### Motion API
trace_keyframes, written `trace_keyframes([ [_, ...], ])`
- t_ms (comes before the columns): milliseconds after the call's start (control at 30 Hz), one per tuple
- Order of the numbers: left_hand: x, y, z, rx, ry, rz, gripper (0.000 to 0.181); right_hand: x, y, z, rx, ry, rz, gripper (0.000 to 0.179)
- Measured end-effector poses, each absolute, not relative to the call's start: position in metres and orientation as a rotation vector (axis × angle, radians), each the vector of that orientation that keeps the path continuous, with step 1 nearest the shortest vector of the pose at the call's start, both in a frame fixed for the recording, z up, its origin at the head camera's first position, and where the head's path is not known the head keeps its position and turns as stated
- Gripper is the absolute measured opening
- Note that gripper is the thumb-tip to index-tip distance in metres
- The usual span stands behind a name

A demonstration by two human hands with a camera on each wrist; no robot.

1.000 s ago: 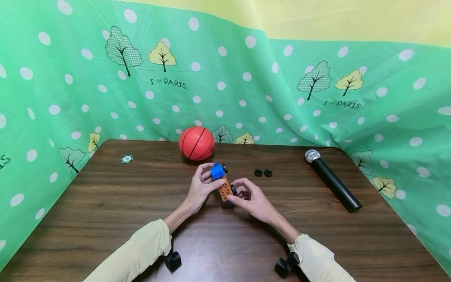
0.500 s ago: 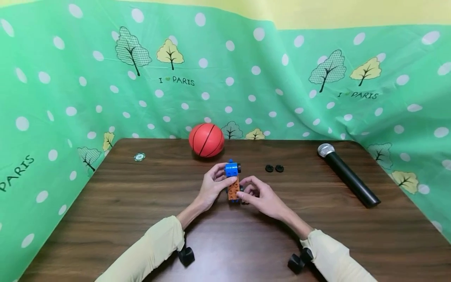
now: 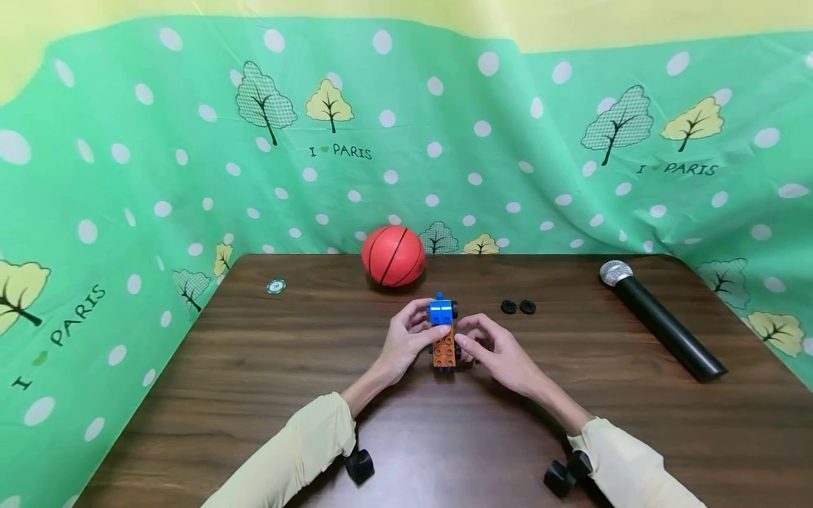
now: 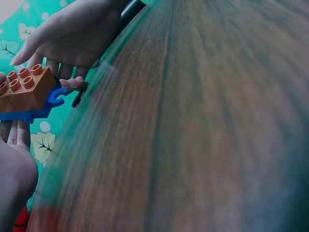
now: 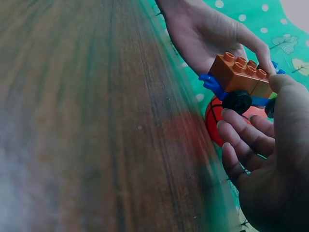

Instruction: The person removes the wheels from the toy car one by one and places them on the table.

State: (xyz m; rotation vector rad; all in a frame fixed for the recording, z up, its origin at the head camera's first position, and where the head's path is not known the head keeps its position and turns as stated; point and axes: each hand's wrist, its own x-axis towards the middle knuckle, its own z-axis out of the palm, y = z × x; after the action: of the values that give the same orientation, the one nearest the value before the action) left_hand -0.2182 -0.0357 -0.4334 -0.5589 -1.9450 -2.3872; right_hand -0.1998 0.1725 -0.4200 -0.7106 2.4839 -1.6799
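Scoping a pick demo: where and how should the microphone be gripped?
Probably the middle of the microphone's black handle, from above, right hand wrapping across it. It lies long and slim on the table, bulkier silver head at the far end.

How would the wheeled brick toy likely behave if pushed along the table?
The wheeled brick toy would probably roll, given the round black wheels on its side. It should feel stiff, as its orange bricks look like hard plastic. A hard knock might pull pieces apart, since the bricks show a seam and sit on a blue base.
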Motion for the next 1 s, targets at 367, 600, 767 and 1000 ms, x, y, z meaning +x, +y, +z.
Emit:
trace_keyframes([
  [367, -0.219, -0.039, -0.434, -0.553, -1.969, -2.401, 0.047, -0.207, 0.17, -0.424, -0.744, 2.529, -1.762, 0.022],
  [600, -0.219, -0.04, -0.433, -0.552, -1.984, -2.406, 0.048, -0.209, 0.166, -0.424, -0.734, 2.527, -1.825, 0.023],
  [767, -0.219, -0.04, -0.435, -0.564, -2.0, -2.402, 0.049, -0.211, 0.163, -0.424, -0.697, 2.542, -1.856, 0.024],
  [1000, -0.22, -0.04, -0.436, -0.585, -1.987, -2.37, 0.05, -0.215, 0.157, -0.423, -0.676, 2.558, -1.889, 0.026],
])
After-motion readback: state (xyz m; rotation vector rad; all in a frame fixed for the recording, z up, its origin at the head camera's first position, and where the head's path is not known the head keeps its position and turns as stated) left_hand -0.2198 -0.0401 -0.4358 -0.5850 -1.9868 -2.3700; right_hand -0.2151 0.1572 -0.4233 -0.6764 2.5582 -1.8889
